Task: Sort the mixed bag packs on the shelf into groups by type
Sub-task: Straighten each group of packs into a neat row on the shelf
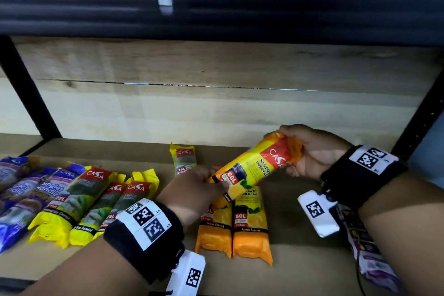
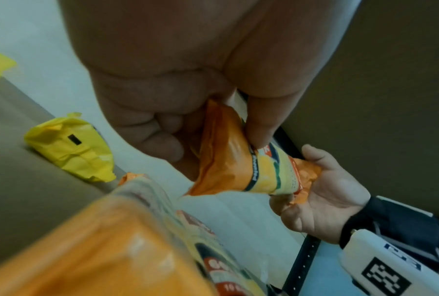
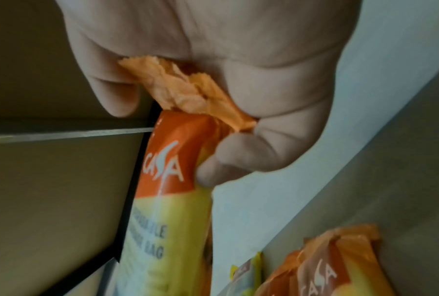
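Note:
An orange 60L garbage-bag pack [image 1: 257, 166] [image 2: 241, 166] [image 3: 172, 200] hangs tilted above the shelf, held at both ends. My left hand [image 1: 204, 182] [image 2: 213, 138] pinches its lower end. My right hand [image 1: 305, 151] [image 3: 187, 112] grips its crumpled top end. Below it lie two more orange 60L packs [image 1: 234, 223] side by side. Left of them are three yellow 25L packs [image 1: 96, 202], and at the far left lie several blue handle-bag packs [image 1: 28, 187]. One small yellow 25L pack [image 1: 183, 160] lies alone near the back.
The brown shelf board [image 1: 300, 259] has bare room at the right front. A purple-and-white pack [image 1: 370, 252] lies at the right edge under my right forearm. Black uprights [image 1: 422, 122] frame the shelf, with a pale wooden back panel [image 1: 216, 108] behind.

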